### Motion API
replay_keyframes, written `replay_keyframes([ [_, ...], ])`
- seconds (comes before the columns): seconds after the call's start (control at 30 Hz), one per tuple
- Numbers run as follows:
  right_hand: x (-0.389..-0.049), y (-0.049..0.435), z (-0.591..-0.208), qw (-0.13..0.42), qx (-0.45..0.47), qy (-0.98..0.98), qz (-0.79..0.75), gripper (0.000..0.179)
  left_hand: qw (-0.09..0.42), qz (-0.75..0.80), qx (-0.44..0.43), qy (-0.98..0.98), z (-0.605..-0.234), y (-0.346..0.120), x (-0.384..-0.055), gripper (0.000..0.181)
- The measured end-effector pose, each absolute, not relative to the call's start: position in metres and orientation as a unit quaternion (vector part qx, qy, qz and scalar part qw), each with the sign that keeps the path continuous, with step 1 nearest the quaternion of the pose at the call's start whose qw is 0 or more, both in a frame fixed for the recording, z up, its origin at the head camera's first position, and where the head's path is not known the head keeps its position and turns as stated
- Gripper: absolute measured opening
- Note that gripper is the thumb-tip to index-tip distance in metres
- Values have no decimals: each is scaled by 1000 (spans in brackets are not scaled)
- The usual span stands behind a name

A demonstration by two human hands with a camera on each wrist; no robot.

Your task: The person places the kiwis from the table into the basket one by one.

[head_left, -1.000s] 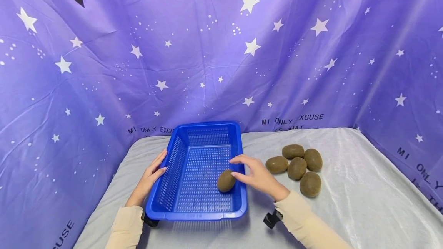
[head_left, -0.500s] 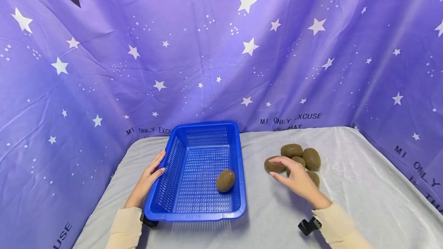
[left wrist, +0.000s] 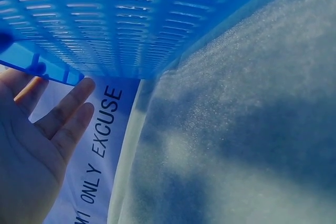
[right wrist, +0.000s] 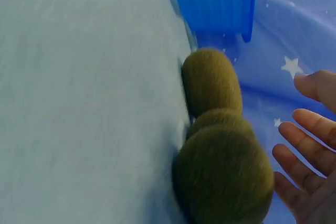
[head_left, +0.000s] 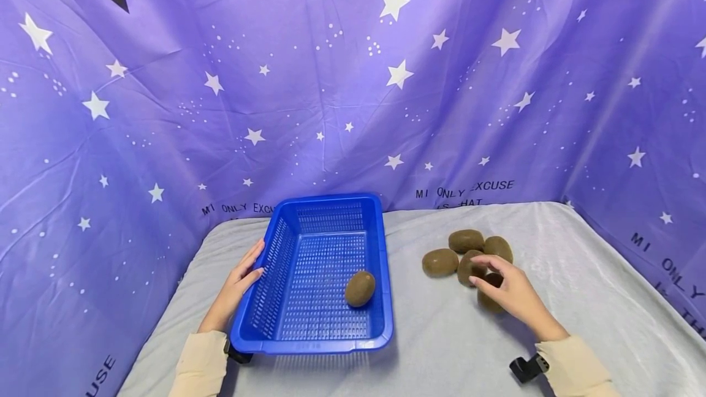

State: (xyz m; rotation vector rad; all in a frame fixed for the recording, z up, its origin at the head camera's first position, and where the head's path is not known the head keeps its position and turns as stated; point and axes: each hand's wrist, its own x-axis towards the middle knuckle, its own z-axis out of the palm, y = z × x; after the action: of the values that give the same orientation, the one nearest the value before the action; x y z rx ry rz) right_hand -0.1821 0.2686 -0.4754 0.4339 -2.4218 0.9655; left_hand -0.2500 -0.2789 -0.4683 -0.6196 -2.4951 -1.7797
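A blue perforated plastic basket [head_left: 311, 346] stands on the cloth-covered table, with one brown kiwi [head_left: 360, 288] lying in its right side. My left hand [head_left: 234, 287] rests against the basket's left rim with fingers extended; in the left wrist view the fingertips [left wrist: 84, 85] touch the rim's edge. Over the cluster of kiwis on the right hovers my right hand [head_left: 510, 290], thumb and fingers spread apart and holding nothing. Beneath it is the nearest kiwi [head_left: 488, 300], partly hidden by the hand. The right wrist view has a large kiwi [right wrist: 223, 177] beside the fingers.
Other kiwis lie around the right hand: a left one [head_left: 440, 262], a back one [head_left: 466, 241], a right one [head_left: 499, 249] and a middle one [head_left: 469, 268]. Grey cloth [head_left: 579, 274] covers the table. A purple star-printed curtain [head_left: 331, 78] encloses the back and sides.
My right hand has moved right from the basket, past the left kiwi, to above the nearest kiwi. The kiwi it was touching stays in the basket. My left hand keeps its place.
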Motion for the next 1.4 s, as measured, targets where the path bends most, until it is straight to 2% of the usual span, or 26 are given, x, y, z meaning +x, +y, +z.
replay_keyframes([
  [0.33,-178,280,-490,230,155,-882,381,38,10,-570,-206,-795,-458,-274,-244,54],
  [0.77,-172,286,-500,165,134,-880,424,52,2,-576,-190,-795,-447,-267,-235,54],
  [1.0,-170,289,-498,101,98,-900,412,68,-3,-584,-185,-790,-449,-267,-235,54],
  [1.4,-170,292,-496,94,90,-910,393,68,-6,-595,-187,-782,-448,-267,-237,54],
])
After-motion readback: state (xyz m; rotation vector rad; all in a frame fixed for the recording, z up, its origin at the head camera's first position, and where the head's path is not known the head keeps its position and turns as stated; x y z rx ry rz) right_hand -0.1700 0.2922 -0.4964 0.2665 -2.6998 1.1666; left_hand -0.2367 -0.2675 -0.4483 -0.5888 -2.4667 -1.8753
